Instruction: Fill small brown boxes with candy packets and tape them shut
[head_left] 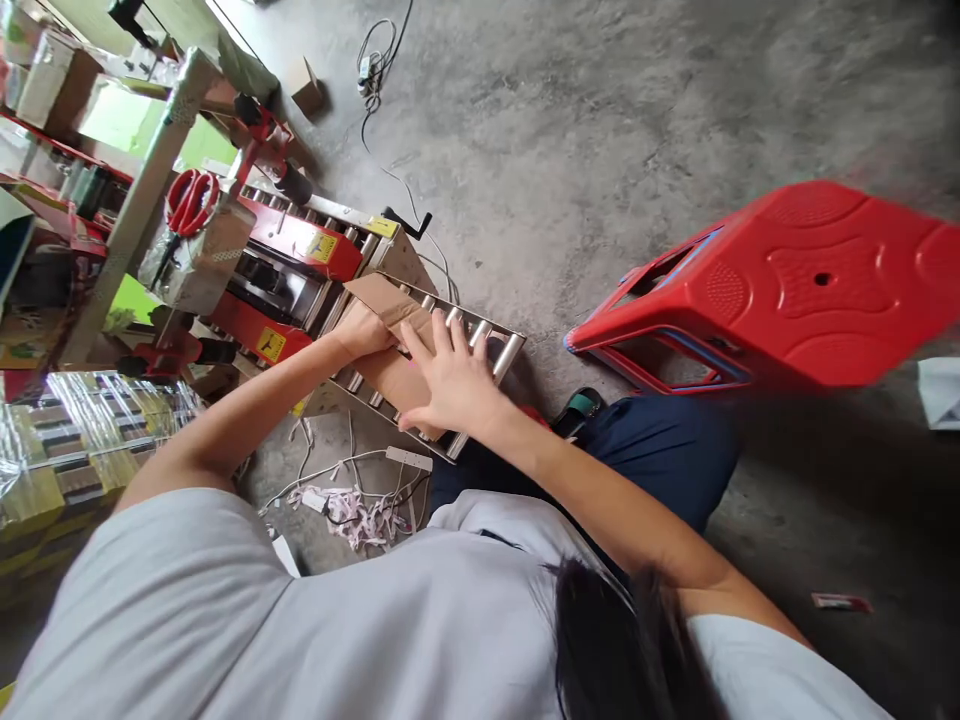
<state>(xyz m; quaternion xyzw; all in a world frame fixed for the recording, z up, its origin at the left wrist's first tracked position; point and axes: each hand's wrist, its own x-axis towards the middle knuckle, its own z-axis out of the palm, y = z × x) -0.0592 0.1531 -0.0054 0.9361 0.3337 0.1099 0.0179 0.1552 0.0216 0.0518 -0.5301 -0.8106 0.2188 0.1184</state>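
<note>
A small brown cardboard box (397,385) with a raised flap (386,300) lies on the metal rollers at the near end of a roller conveyor. My left hand (364,330) is closed at the flap side of the box, its fingertips partly hidden by the cardboard. Over the other side of the box, my right hand (455,385) is spread, thumb and fingers apart, its fingertips at the flap's edge. The palm hides part of the box, and I cannot tell how firmly it presses.
Beyond the box stands a red taping machine (330,255) on the conveyor. Red-handled scissors (192,203) rest at its frame. A red plastic stool (817,280) stands at right. Cables, a power strip (409,458) and pinkish scraps (364,515) lie on the concrete floor.
</note>
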